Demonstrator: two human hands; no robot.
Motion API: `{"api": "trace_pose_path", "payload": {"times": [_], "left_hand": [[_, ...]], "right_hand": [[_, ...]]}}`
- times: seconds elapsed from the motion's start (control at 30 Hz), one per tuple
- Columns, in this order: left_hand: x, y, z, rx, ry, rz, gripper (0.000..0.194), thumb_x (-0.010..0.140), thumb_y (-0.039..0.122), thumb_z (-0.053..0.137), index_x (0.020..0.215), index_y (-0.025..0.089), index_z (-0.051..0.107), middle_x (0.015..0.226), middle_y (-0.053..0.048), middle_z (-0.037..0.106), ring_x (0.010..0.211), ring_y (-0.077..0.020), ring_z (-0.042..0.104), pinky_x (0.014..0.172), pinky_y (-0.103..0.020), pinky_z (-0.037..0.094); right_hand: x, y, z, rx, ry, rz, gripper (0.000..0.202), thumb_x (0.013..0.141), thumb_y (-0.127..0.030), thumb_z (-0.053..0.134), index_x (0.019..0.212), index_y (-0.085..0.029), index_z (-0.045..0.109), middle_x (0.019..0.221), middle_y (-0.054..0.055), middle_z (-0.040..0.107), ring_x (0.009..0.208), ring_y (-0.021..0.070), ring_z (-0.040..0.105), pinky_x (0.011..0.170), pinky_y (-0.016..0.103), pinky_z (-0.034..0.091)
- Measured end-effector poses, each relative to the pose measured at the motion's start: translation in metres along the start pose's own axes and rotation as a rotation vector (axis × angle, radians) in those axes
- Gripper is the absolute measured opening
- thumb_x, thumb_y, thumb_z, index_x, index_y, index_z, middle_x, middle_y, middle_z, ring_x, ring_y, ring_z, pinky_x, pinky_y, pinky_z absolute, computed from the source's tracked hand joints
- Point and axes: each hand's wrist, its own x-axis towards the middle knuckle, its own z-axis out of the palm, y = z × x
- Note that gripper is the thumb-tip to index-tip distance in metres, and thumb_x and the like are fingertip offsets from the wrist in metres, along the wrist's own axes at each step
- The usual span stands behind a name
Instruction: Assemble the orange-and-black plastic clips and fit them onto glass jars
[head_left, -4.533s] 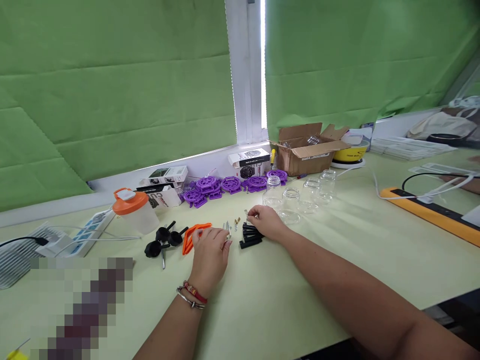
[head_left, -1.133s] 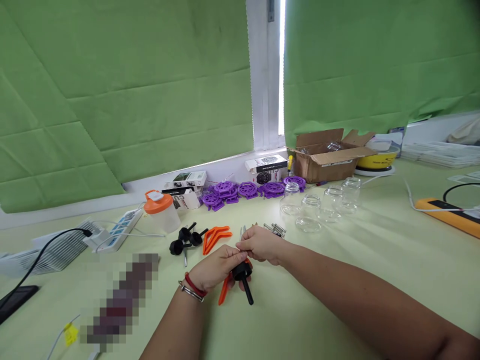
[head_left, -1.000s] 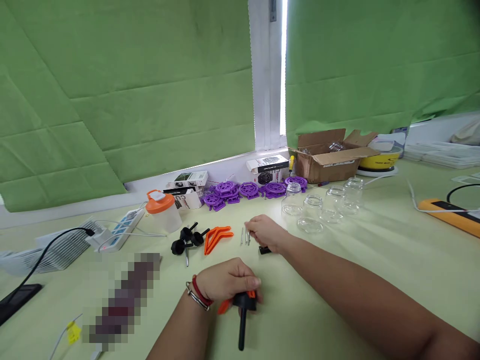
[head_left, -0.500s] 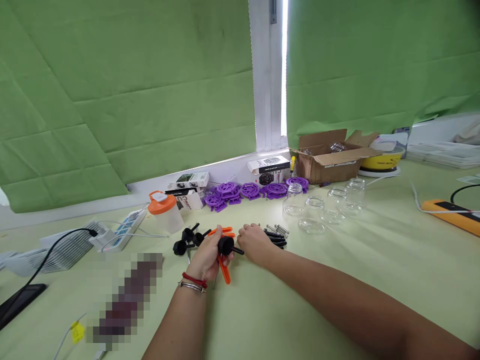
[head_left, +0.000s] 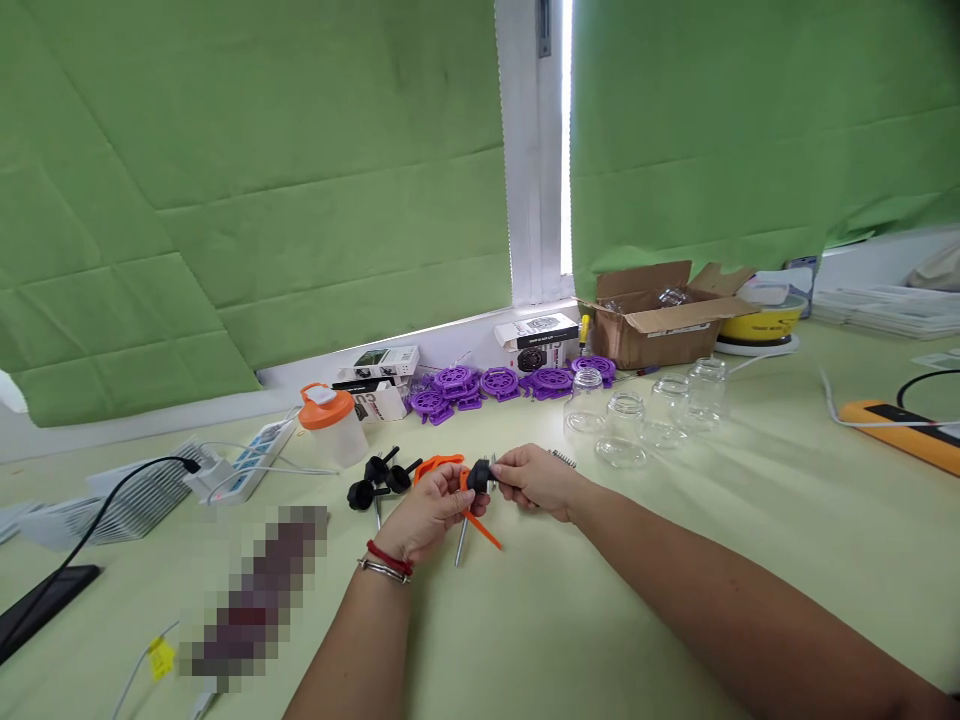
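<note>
My left hand (head_left: pixel 431 515) is closed around a black cup-shaped part (head_left: pixel 478 476) and an orange handle piece (head_left: pixel 484 531). A metal rod (head_left: pixel 461 542) slants down below these fingers. The fingertips of my right hand (head_left: pixel 536 478) pinch together against the right side of the black part; what is between them is too small to make out. Left of my hands lie several similar black parts (head_left: pixel 362 494) with stems. Another orange piece (head_left: pixel 438 464) lies just behind my left hand. A spring (head_left: pixel 562 458) shows past my right hand, which hides the things beside it.
Several glass jars (head_left: pixel 625 430) stand right of my hands. Purple wheel-shaped parts (head_left: pixel 499 383) line the back by small boxes (head_left: pixel 535 340) and an open carton (head_left: pixel 656 340). At left are an orange-lidded shaker (head_left: pixel 334 435), a power strip (head_left: pixel 259 462) and cables.
My right hand has come from the springs and black rods to the black part in my left hand. My left hand has turned that part and the orange piece, tilting the rod.
</note>
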Motion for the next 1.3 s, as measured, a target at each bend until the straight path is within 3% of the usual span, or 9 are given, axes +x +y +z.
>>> {"api": "trace_pose_path", "payload": {"times": [0.13,0.23,0.43,0.67,0.87,1.0,1.13,1.23,1.3], "left_hand": [[0.007,-0.005,-0.006,0.265,0.241,0.052,0.033,0.067,0.034,0.071,0.091,0.013,0.063,0.079,-0.005,0.064,0.069,-0.0153,0.061,0.073,-0.032,0.048],[0.016,-0.016,-0.01,0.468,0.402,0.161,0.028,0.076,0.033,0.059,0.096,0.014,0.065,0.085,-0.008,0.066,0.076,-0.0177,0.06,0.075,-0.033,0.048],[0.025,-0.026,-0.013,0.767,0.492,0.354,0.018,0.073,0.021,0.059,0.088,0.019,0.068,0.096,-0.009,0.063,0.093,-0.023,0.056,0.091,-0.039,0.04],[0.03,-0.028,-0.015,0.894,0.459,0.401,0.011,0.069,0.016,0.057,0.064,0.021,0.065,0.087,-0.006,0.062,0.082,-0.0215,0.057,0.086,-0.039,0.043],[0.028,-0.022,-0.01,0.929,0.522,0.447,0.009,0.075,0.023,0.056,0.07,0.02,0.064,0.096,-0.008,0.061,0.088,-0.0223,0.057,0.087,-0.037,0.043],[0.014,-0.012,0.003,0.794,0.586,0.5,0.024,0.085,0.039,0.049,0.082,0.019,0.062,0.089,-0.008,0.061,0.083,-0.02,0.057,0.08,-0.034,0.046],[-0.001,-0.006,0.023,0.347,0.396,0.418,0.044,0.085,0.05,0.048,0.117,0.019,0.044,0.076,-0.001,0.059,0.056,-0.0127,0.055,0.053,-0.026,0.046],[-0.007,0.001,0.026,0.348,0.409,0.396,0.05,0.074,0.044,0.065,0.111,0.021,0.041,0.079,0.0,0.061,0.063,-0.0129,0.059,0.057,-0.024,0.047],[-0.012,0.011,0.015,0.452,0.53,0.4,0.046,0.072,0.043,0.066,0.105,0.021,0.043,0.079,-0.001,0.061,0.068,-0.0146,0.061,0.062,-0.025,0.049]], "right_hand": [[0.001,-0.007,-0.018,0.264,0.3,-0.115,0.023,0.079,-0.035,0.061,0.07,-0.016,0.052,0.051,-0.005,0.049,0.037,0.0031,0.032,0.037,0.019,0.023],[-0.001,-0.012,-0.027,0.385,0.395,-0.202,0.022,0.077,-0.036,0.063,0.078,-0.016,0.054,0.056,-0.003,0.052,0.041,0.0045,0.038,0.039,0.018,0.028],[-0.002,-0.007,-0.026,0.329,0.329,-0.19,0.024,0.076,-0.035,0.064,0.086,-0.014,0.058,0.06,-0.001,0.057,0.044,0.0055,0.042,0.042,0.019,0.034],[0.0,-0.002,-0.023,0.305,0.324,-0.182,0.025,0.075,-0.037,0.065,0.083,-0.015,0.057,0.061,-0.001,0.058,0.045,0.0057,0.043,0.043,0.019,0.036],[-0.002,-0.002,-0.021,0.317,0.257,-0.226,0.029,0.074,-0.042,0.065,0.081,-0.015,0.055,0.063,0.0,0.059,0.047,0.0058,0.045,0.045,0.02,0.036],[-0.007,-0.004,-0.013,0.26,0.186,-0.311,0.031,0.073,-0.042,0.066,0.085,-0.015,0.056,0.065,-0.001,0.059,0.05,0.0068,0.046,0.048,0.021,0.038],[-0.016,-0.003,0.006,0.049,0.079,-0.376,0.017,0.073,-0.028,0.065,0.084,-0.016,0.058,0.064,-0.003,0.056,0.053,0.0079,0.048,0.053,0.023,0.04],[-0.021,0.002,0.018,-0.121,-0.006,-0.454,0.01,0.077,-0.024,0.059,0.085,-0.017,0.06,0.068,-0.002,0.057,0.061,0.0098,0.051,0.059,0.024,0.043],[-0.022,0.004,0.02,-0.181,-0.022,-0.488,0.016,0.079,-0.024,0.057,0.093,-0.018,0.061,0.078,0.001,0.062,0.07,0.0117,0.055,0.065,0.026,0.046]]}}
